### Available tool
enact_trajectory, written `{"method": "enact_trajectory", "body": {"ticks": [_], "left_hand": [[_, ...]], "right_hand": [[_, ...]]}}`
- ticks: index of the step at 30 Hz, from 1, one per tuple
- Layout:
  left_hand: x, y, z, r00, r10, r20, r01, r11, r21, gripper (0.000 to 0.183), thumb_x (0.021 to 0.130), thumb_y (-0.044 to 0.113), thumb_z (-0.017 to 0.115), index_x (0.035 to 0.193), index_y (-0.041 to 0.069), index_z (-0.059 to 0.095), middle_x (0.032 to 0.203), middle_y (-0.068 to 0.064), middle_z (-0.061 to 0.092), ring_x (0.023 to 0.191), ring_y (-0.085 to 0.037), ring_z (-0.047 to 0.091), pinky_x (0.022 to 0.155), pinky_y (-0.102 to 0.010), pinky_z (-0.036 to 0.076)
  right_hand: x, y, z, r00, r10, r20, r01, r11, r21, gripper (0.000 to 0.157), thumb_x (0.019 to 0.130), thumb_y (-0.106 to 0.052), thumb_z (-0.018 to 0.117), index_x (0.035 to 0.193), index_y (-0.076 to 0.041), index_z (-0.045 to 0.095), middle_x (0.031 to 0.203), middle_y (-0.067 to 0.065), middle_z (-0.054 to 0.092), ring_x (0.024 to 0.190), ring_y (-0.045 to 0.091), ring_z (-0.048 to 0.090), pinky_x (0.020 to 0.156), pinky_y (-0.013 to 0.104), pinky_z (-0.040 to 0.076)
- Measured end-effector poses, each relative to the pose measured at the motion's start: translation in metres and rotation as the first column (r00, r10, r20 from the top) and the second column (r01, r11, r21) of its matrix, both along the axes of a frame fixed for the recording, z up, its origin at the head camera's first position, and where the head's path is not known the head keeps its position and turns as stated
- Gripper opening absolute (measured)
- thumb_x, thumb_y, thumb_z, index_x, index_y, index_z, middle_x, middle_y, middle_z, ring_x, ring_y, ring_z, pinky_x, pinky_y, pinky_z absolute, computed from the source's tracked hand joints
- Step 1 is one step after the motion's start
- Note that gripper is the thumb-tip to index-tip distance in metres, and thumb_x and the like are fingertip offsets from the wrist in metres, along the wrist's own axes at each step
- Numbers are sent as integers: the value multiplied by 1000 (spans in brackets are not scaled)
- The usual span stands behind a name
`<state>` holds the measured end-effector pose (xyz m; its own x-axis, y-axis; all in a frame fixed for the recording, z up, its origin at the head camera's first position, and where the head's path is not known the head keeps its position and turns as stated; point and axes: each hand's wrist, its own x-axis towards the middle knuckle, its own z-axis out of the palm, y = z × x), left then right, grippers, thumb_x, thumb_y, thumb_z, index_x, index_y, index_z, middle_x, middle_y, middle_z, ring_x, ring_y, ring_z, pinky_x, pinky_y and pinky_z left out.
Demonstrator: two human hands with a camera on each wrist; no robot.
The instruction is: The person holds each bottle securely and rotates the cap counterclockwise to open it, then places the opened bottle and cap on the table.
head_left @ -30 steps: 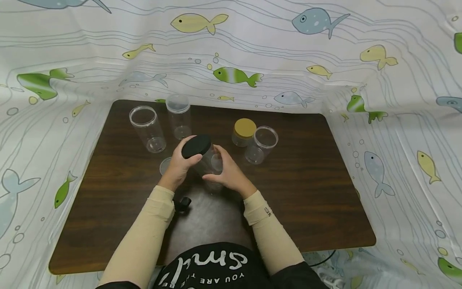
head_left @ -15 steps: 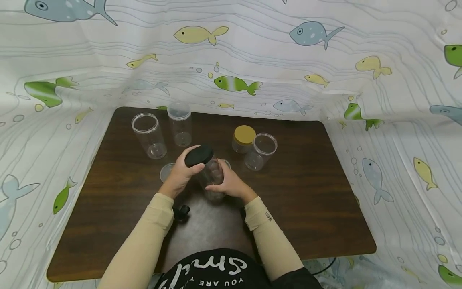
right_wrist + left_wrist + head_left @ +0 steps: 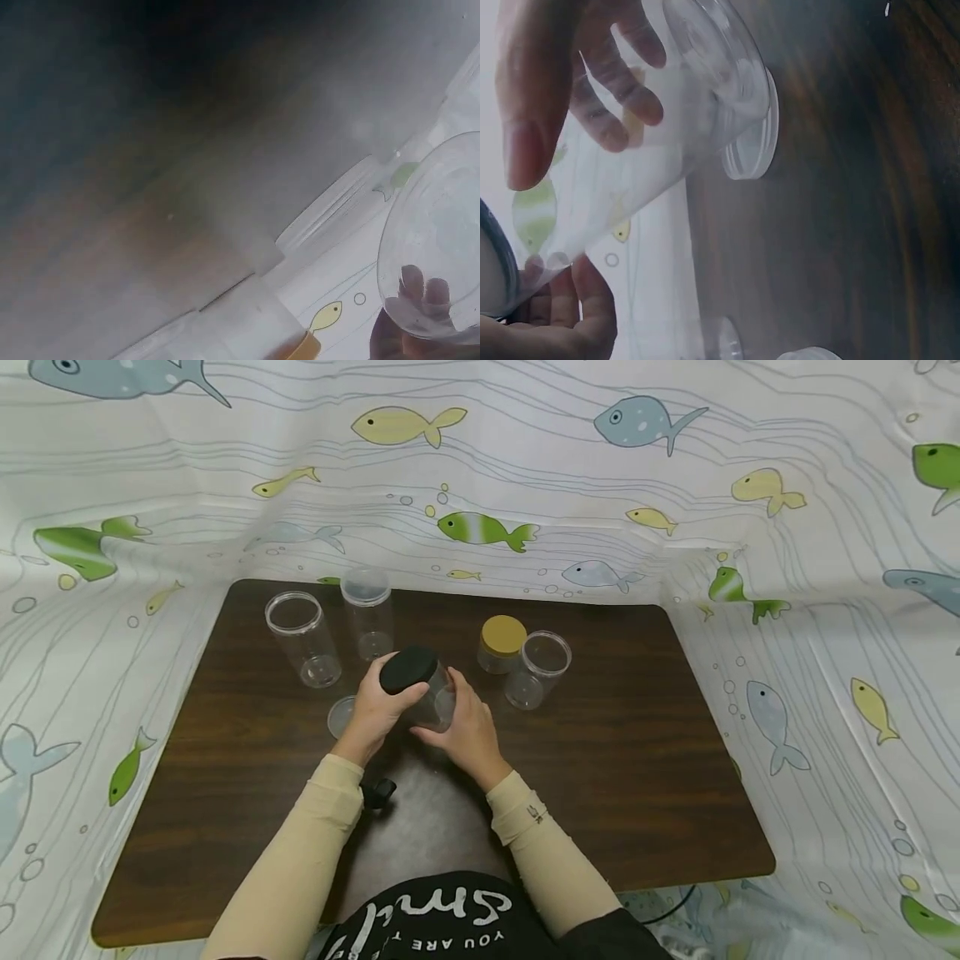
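A tall clear plastic jar (image 3: pixel 433 708) with a black lid (image 3: pixel 408 668) is held tilted above the middle of the table. My left hand (image 3: pixel 377 702) grips its lid end, thumb along the lid's near side. My right hand (image 3: pixel 467 727) holds the body lower down, fingers on the far side and thumb on the near side. In the left wrist view, the right thumb (image 3: pixel 526 154) stands in front of the clear wall and other fingers show through it. The jar's round base (image 3: pixel 450 225) appears in the right wrist view, with left-hand fingers seen through it.
Behind the left hand stand an uncovered clear jar (image 3: pixel 303 639) and another with a translucent lid (image 3: pixel 367 610). To the right are a short jar with a yellow lid (image 3: pixel 502 642) and an uncovered jar (image 3: pixel 537 670). A clear disc (image 3: pixel 341 717) lies on the brown table (image 3: pixel 637 760).
The right hand has turned more upright, its wrist shifting left. The jar's lower end, visible beneath the right thumb half a second ago, has risen. The left hand keeps its hold at the lid.
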<state>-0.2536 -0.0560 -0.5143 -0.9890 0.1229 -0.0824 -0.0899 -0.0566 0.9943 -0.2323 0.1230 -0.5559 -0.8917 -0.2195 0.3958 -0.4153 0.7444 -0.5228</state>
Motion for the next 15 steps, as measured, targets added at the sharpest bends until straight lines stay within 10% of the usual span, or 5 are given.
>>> {"method": "enact_trajectory", "body": {"ticks": [8, 15], "left_hand": [[-4, -6, 5, 999, 0, -41, -1, 999, -34, 81, 86, 13, 81, 153, 4, 35, 147, -20, 43, 128, -34, 48, 100, -38, 44], [2, -21, -1, 990, -106, -94, 119, 983, 136, 77, 90, 17, 77, 153, 1, 35, 145, -19, 39, 119, -26, 49, 90, -24, 49]], "right_hand": [[-6, 11, 11, 978, 142, 155, -135, 989, -54, 111, 83, -57, 77, 159, -7, 13, 137, 14, 52, 125, 29, 54, 103, 52, 45], [-15, 39, 17, 812, 422, 403, -325, 900, -290, 124, 72, -89, 52, 163, -12, 16, 158, 16, 39, 145, 30, 38, 115, 51, 34]]}}
